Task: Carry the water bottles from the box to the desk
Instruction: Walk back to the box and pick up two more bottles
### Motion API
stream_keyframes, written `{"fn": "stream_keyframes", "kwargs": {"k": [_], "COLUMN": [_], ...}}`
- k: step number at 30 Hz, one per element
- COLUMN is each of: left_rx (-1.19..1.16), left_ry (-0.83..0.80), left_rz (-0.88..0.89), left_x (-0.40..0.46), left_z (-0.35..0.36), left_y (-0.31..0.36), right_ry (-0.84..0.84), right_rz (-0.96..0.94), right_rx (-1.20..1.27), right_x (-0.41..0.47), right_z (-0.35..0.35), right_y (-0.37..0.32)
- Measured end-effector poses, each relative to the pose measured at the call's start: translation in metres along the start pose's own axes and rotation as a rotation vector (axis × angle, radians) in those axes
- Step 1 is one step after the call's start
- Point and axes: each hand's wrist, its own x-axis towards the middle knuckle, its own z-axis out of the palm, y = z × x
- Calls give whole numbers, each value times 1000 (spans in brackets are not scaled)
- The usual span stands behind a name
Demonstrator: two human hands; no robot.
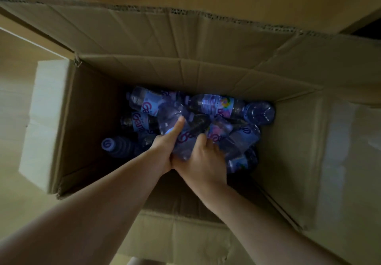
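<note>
Many water bottles (216, 105) lie heaped loose in the bottom of a deep cardboard box (294, 141), flaps folded out; no surface in view. Far left of the heap, one bottle (118, 146) lies apart, cap end toward the camera. Left hand (165, 151) reaches down inside, thumb stretched up along a clear bottle (179, 128), fingers hidden under it. Right hand (204, 159) presses in from the other side, fingers curled round the same bundle; heels of both hands touch. How many bottles the two-handed grip takes in, cannot tell: dim and blurred.

Risks, as judged:
- smooth round bottles squeezed together, so one may squirt out on the lift
- neighbours lean on the bundle and may tumble
- box walls are high; forearms or load may catch the near flap
</note>
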Motion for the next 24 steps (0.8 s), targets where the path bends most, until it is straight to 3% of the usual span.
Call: {"fn": "stream_keyframes", "kwargs": {"k": [4, 9, 12, 16, 19, 21, 24], "left_rx": [-37, 112, 180, 351, 312, 263, 273], "left_ry": [-18, -211, -207, -147, -58, -56, -78], "left_rz": [6, 28, 96, 219, 204, 152, 129], "left_x": [-4, -17, -24, -22, -13, -7, 3], "left_z": [-26, -45, -34, -17, -14, -17, -21], "left_y": [-3, 0, -1, -6, -9, -10, -14], "right_ry": [-238, -668, -684, -545, -556, -439, -300], "right_rz": [68, 572, 664, 562, 414, 396, 215], "right_rx": [500, 1199, 1427, 1250, 1027, 845, -33], "right_x": [-11, -2, -3, -10, -4, 11, 39], "right_z": [-5, -18, -16, -11, -6, -9, -10], "right_y": [4, 3, 4, 7, 27, 50, 94]}}
